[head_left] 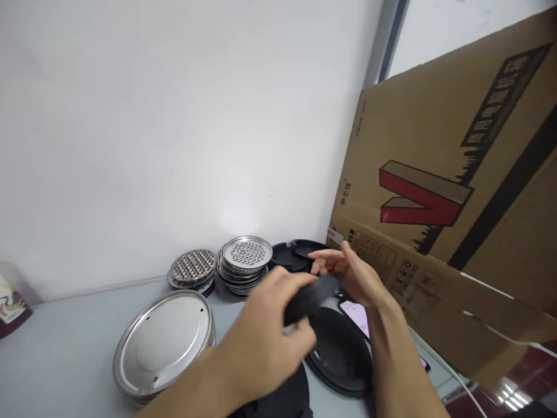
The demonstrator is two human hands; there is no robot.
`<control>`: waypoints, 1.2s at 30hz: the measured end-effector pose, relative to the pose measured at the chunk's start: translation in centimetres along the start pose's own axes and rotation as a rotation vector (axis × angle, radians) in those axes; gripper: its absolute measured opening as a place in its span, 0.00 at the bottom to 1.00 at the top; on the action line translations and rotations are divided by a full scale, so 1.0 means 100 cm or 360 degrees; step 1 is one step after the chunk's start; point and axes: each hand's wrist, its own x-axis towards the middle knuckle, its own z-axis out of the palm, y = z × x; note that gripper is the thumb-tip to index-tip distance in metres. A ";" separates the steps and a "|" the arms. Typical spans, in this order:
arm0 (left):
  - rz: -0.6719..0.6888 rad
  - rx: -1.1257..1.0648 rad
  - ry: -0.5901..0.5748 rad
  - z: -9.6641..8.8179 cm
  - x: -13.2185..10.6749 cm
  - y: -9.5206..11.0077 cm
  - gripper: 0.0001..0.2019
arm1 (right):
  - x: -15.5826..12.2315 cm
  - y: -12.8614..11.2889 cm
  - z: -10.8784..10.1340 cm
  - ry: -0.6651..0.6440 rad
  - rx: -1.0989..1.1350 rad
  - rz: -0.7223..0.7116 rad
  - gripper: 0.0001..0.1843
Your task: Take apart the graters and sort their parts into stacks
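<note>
My left hand (261,342) is closed around a black round piece (310,296) and holds it above the grey table (65,360). My right hand (354,276) touches the far end of that same black piece, its fingers partly stretched out. Both hands are smeared by motion. Under them lies a large black round lid (342,354). A second black part (282,400) sits at the bottom edge below my left wrist.
A stack of plain steel lids (163,342) lies at the left. Two stacks of perforated steel discs (246,261) (192,268) stand by the white wall, with black lids (298,252) behind. A big cardboard box (448,191) leans at the right. A phone (359,316) lies beside it.
</note>
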 end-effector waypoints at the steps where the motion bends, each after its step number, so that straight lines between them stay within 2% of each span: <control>1: -0.0171 -0.0154 0.0164 -0.015 -0.006 0.003 0.20 | -0.004 -0.006 0.013 -0.0096 0.0184 -0.0094 0.37; 3: -0.0601 -0.0576 0.0373 -0.044 -0.022 0.003 0.20 | -0.011 -0.014 0.045 -0.0294 0.0304 -0.0237 0.33; 5: -0.0962 -0.0983 0.0450 -0.068 -0.040 -0.006 0.25 | -0.018 -0.017 0.078 -0.0337 0.0168 -0.0257 0.36; 8: -0.1195 -0.1233 0.0430 -0.093 -0.068 -0.032 0.26 | -0.023 -0.012 0.113 -0.0594 0.0193 -0.0158 0.35; 10: -0.1226 -0.1244 0.0371 -0.104 -0.082 -0.051 0.25 | -0.022 -0.005 0.123 -0.0836 0.0374 -0.0051 0.31; 11: -0.1224 -0.1258 0.0350 -0.107 -0.088 -0.059 0.25 | -0.020 -0.002 0.126 -0.0888 0.0412 -0.0011 0.28; 13: -0.1197 -0.1339 0.0324 -0.111 -0.097 -0.072 0.25 | -0.018 0.002 0.126 -0.0799 0.0270 -0.0036 0.19; 15: -0.1153 -0.1450 0.0317 -0.111 -0.103 -0.079 0.25 | -0.018 0.001 0.126 -0.0660 -0.0038 -0.0202 0.12; 17: -0.1108 -0.1506 0.0340 -0.110 -0.108 -0.082 0.25 | -0.022 -0.004 0.127 -0.0600 -0.0265 -0.0388 0.13; 18: -0.1094 -0.1497 0.0361 -0.109 -0.110 -0.083 0.25 | -0.026 -0.007 0.129 -0.0604 -0.0295 -0.0437 0.17; 21: -0.1101 -0.1418 0.0412 -0.105 -0.113 -0.083 0.24 | -0.035 -0.009 0.137 -0.0655 -0.0129 -0.0399 0.31; 23: -0.1102 -0.1380 0.0437 -0.103 -0.112 -0.083 0.23 | -0.038 -0.004 0.144 -0.0656 -0.0011 -0.0327 0.35; 25: -0.1081 -0.1347 0.0495 -0.102 -0.111 -0.083 0.23 | -0.039 0.003 0.150 -0.0549 -0.0014 -0.0321 0.30; 27: -0.1076 -0.1310 0.0553 -0.102 -0.111 -0.083 0.24 | -0.036 0.008 0.153 -0.0436 -0.0099 -0.0351 0.20; 29: -0.1089 -0.1294 0.0574 -0.104 -0.112 -0.084 0.24 | -0.032 0.010 0.152 -0.0386 -0.0196 -0.0418 0.14; 36: -0.1061 -0.1145 0.0424 -0.105 -0.117 -0.088 0.18 | -0.028 0.017 0.149 -0.0252 -0.0774 -0.1065 0.18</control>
